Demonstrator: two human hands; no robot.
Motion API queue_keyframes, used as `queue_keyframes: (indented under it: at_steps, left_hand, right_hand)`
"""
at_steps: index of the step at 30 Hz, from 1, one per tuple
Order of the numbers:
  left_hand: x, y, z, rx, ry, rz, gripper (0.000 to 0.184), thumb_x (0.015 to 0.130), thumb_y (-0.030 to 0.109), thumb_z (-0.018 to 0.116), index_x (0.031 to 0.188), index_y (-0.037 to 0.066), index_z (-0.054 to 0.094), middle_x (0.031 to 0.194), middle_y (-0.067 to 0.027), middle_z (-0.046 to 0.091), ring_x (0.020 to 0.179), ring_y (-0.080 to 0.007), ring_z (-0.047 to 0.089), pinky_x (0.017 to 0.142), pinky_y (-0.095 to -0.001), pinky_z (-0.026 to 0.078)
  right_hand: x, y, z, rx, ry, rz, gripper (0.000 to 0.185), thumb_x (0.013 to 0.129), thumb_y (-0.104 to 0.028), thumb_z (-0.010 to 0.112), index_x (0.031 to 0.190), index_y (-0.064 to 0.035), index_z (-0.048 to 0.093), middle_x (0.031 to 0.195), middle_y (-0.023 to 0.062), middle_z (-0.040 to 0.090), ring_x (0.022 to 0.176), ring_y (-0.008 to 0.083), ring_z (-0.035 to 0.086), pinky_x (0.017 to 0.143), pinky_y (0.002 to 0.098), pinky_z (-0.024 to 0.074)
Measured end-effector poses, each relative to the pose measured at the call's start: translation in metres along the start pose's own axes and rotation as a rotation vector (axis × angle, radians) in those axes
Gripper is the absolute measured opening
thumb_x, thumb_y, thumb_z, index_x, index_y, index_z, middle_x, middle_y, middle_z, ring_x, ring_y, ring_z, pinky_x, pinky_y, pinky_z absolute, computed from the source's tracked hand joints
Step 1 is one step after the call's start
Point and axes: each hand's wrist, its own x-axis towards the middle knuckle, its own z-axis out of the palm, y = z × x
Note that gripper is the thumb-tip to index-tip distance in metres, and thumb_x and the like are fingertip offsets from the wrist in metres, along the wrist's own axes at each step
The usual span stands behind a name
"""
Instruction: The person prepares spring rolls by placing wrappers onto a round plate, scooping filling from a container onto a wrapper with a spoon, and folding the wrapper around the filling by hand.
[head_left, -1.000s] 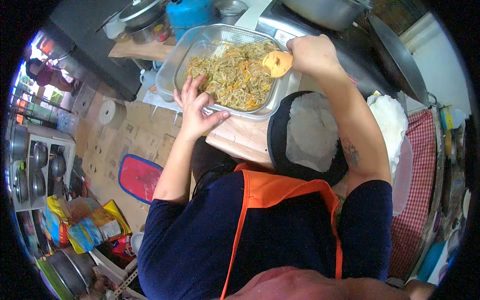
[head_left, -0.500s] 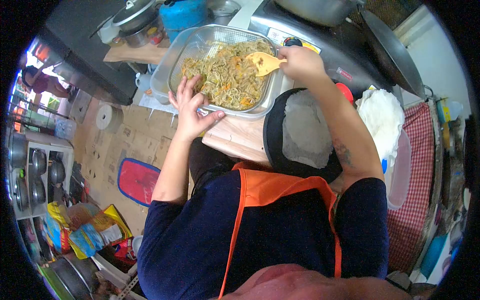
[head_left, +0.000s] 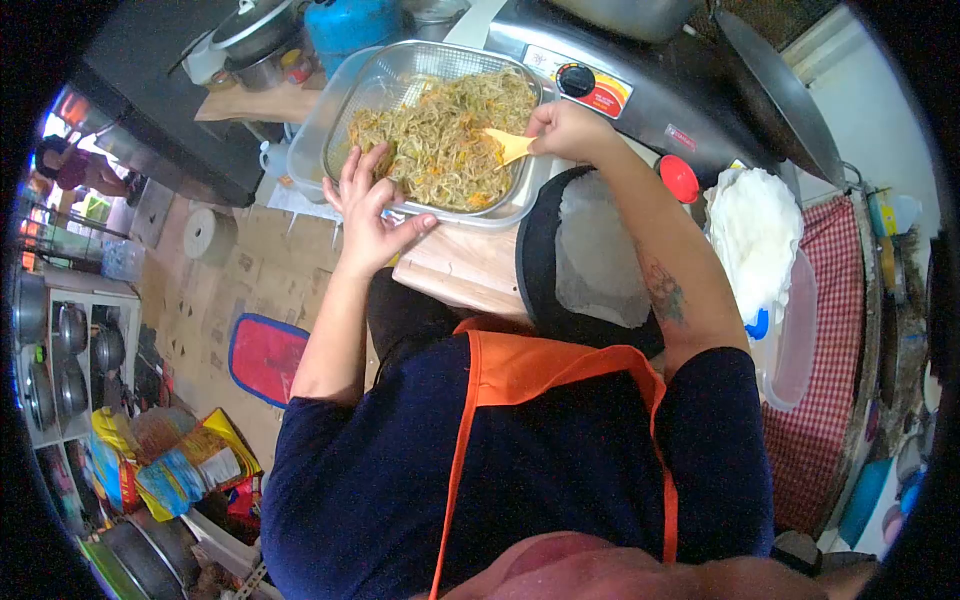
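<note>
A metal strainer basket (head_left: 395, 75) holding noodles with orange vegetable bits (head_left: 440, 140) sits in a clear plastic container (head_left: 305, 155). My left hand (head_left: 370, 205) has its fingers apart at the container's near left rim, with the thumb resting along the edge. My right hand (head_left: 572, 132) is closed around a yellow spatula (head_left: 512, 147). The spatula's blade is partly in the noodles at the right side. Right of the container, a round black pan (head_left: 537, 245) bears a pale, thin sheet (head_left: 600, 255).
A stove (head_left: 640, 85) with a large wok (head_left: 780, 95) lies beyond my right hand. A stack of white sheets (head_left: 755, 240) and a red lid (head_left: 679, 179) are at the right. A blue tank (head_left: 345, 35) stands behind the container. Another person (head_left: 85, 170) is far left.
The spatula in my right hand has moved left and down, with its blade deeper in the noodles. My left hand has stayed at the rim. The whole view has shifted slightly.
</note>
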Motion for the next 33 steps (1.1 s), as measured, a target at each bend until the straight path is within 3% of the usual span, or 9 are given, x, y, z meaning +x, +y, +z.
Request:
queue_keyframes:
  at_steps: [3,4,5,7,8,12,25,33]
  left_hand:
    - [-0.001,0.003,0.0,0.0,0.0,-0.005,0.049,0.057,0.05,0.08,0.067,0.012,0.05,0.136,-0.0111,0.045,0.134,-0.0388,0.026,0.101,-0.0656,0.002]
    - [0.001,0.002,-0.001,-0.002,0.003,-0.006,0.049,0.057,0.05,0.08,0.067,0.011,0.051,0.136,-0.011,0.045,0.133,-0.0388,0.026,0.101,-0.0657,0.002]
    - [0.002,0.002,0.0,-0.003,-0.001,-0.006,0.049,0.057,0.05,0.08,0.067,0.011,0.051,0.136,-0.011,0.045,0.133,-0.0388,0.026,0.101,-0.0657,0.002]
    - [-0.001,0.001,0.0,-0.005,0.016,-0.008,0.049,0.057,0.049,0.08,0.068,0.011,0.051,0.136,-0.0111,0.046,0.133,-0.039,0.027,0.101,-0.0659,0.002]
    - [-0.002,0.001,0.0,-0.006,0.02,-0.014,0.049,0.057,0.049,0.08,0.068,0.011,0.051,0.136,-0.0111,0.046,0.133,-0.039,0.027,0.101,-0.0659,0.002]
    - [-0.001,0.002,-0.002,-0.012,0.008,0.003,0.049,0.057,0.049,0.08,0.068,0.011,0.051,0.136,-0.0107,0.046,0.133,-0.039,0.027,0.101,-0.0663,0.002]
    - [0.0,0.003,-0.002,-0.005,0.005,-0.007,0.05,0.057,0.048,0.081,0.07,0.011,0.05,0.137,-0.0103,0.045,0.134,-0.0394,0.026,0.103,-0.0644,0.003]
    - [0.0,0.0,0.0,0.016,-0.01,-0.01,0.05,0.058,0.05,0.08,0.071,0.011,0.051,0.137,-0.0105,0.045,0.135,-0.0391,0.025,0.103,-0.0637,0.003]
  right_hand:
    - [-0.005,-0.009,0.007,-0.005,0.159,0.139,0.021,0.069,-0.018,0.072,0.087,-0.0062,0.067,0.069,0.0013,0.062,0.063,0.0117,0.055,0.061,0.0276,0.0432]
    - [0.0,-0.001,0.008,0.024,0.152,0.136,0.023,0.063,-0.016,0.073,0.085,-0.0101,0.069,0.079,0.0065,0.068,0.071,0.018,0.063,0.066,0.031,0.0494]
    - [0.0,0.005,0.002,0.026,0.152,0.139,0.023,0.063,-0.016,0.073,0.085,-0.0101,0.069,0.079,0.0065,0.068,0.071,0.018,0.063,0.066,0.031,0.0494]
    - [-0.005,0.014,-0.011,0.203,0.049,0.101,0.023,0.063,-0.016,0.074,0.085,-0.0091,0.069,0.074,0.0032,0.067,0.065,0.0144,0.06,0.06,0.0295,0.048]
    - [-0.01,0.012,-0.017,0.232,0.048,0.146,0.022,0.065,-0.016,0.075,0.084,-0.0087,0.069,0.068,-0.0005,0.063,0.056,0.0099,0.054,0.05,0.0267,0.0427]
    - [-0.012,0.025,-0.015,0.466,0.044,0.12,0.016,0.068,-0.013,0.075,0.081,-0.0091,0.068,0.062,-0.0035,0.057,0.046,0.0058,0.044,0.039,0.0228,0.0322]
    - [-0.024,0.013,-0.036,0.601,0.048,0.102,0.013,0.074,-0.013,0.07,0.085,-0.0076,0.065,0.067,-0.0036,0.056,0.044,0.003,0.039,0.039,0.02,0.0289]
    - [-0.023,0.011,-0.054,0.653,0.03,0.034,0.013,0.076,-0.007,0.067,0.088,-0.0036,0.064,0.068,0.0,0.058,0.041,0.0026,0.039,0.035,0.0179,0.0275]
